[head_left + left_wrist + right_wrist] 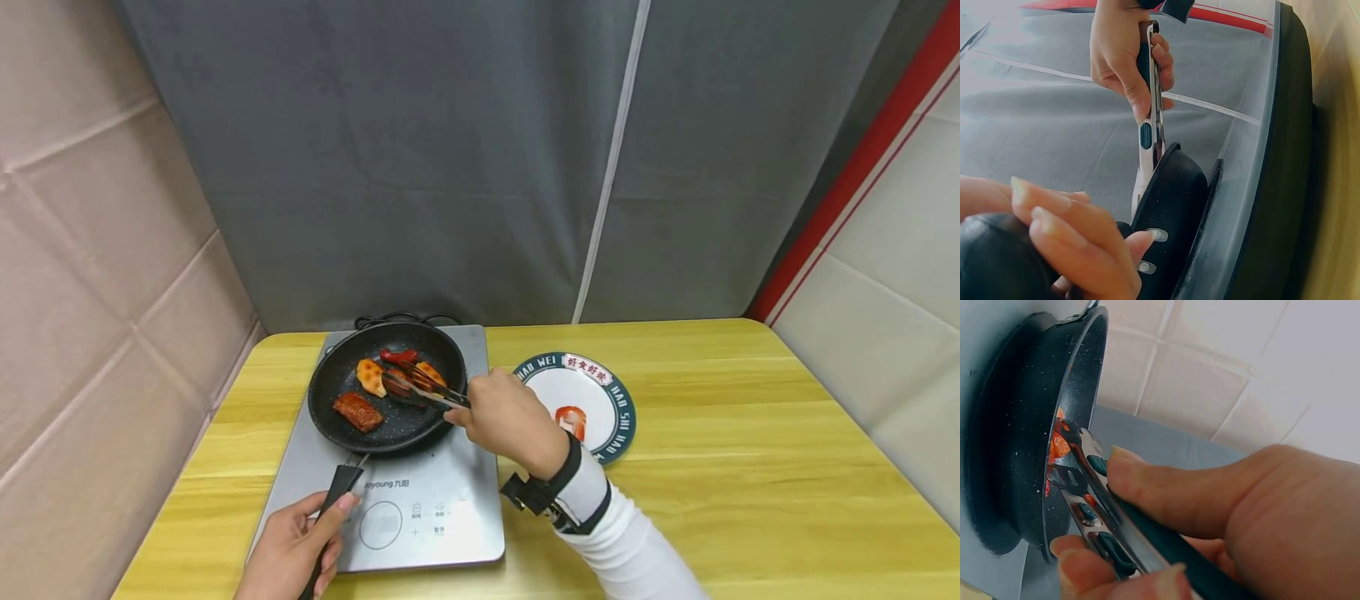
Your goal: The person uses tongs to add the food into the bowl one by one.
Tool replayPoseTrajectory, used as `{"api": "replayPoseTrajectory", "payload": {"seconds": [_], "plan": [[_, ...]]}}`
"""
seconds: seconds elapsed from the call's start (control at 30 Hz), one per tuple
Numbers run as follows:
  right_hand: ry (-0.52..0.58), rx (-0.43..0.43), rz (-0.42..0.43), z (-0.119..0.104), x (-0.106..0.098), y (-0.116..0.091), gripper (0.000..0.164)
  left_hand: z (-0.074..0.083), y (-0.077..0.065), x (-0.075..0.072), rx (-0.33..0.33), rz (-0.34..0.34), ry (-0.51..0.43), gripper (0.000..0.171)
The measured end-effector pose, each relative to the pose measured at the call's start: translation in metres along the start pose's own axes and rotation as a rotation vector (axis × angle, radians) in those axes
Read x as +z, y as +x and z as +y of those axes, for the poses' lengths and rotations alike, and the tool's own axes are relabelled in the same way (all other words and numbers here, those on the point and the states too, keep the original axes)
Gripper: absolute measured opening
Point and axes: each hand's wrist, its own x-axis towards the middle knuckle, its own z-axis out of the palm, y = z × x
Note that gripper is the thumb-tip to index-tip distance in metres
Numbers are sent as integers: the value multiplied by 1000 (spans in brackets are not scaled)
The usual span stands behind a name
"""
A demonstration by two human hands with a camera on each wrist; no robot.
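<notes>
My left hand (292,542) grips the black handle (347,481) of a frying pan (337,379), which sits on an induction cooktop (465,500). In my right hand (513,421) is a pair of metal tongs (1104,506) with dark grips. The tips of the tongs reach into the pan over a reddish-brown piece of food; whether they pinch it I cannot tell. Around them lie a browned slab like meat (358,412), a yellow-orange piece with dark spots (371,377), another orange piece (431,372) and a red strip (397,356).
Right of the cooktop, a round plate (622,408) with a dark green lettered rim bears a red-and-white piece of food (572,419), partly behind my right wrist. A black cord (405,317) lies behind the pan. A grey curtain (420,167) hangs beyond the wooden table (720,450).
</notes>
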Motion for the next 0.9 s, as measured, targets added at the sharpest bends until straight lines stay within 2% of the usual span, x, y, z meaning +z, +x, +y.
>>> {"api": "replayPoseTrajectory", "payload": {"seconds": [0.27, 0.7, 0.9], "plan": [[1, 77, -63, -5, 2, 0, 39, 0, 0, 0, -2, 1, -2, 50], [-31, 68, -18, -7, -3, -1, 36, 1, 0, 1, -10, 14, 13, 48], [-29, 77, -24, -7, -2, 0, 36, 0, 0, 1, -11, 5, 1, 49]]}}
